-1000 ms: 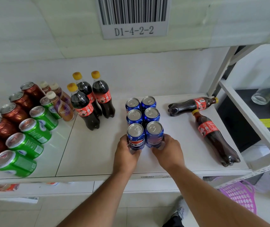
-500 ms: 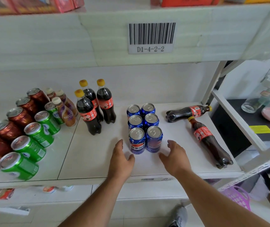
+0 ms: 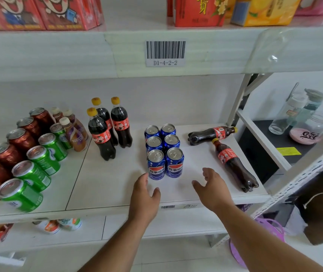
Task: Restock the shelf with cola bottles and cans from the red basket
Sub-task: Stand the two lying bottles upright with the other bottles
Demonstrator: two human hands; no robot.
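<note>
On shelf (image 3: pixel 105 185): six cans (image 3: pixel 163 152) (five bottles (image 3: pixel 117 124)).

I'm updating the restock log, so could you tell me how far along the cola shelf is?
Done: six blue Pepsi cans stand in two neat rows, and three cola bottles stand upright behind. In hand: nothing; the left hand and right hand are open and empty, just in front of the cans. Left: two cola bottles lie on their sides at the right.

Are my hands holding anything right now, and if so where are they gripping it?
Nothing is held. Left hand and right hand are both open and empty, just short of the blue cans.
</note>
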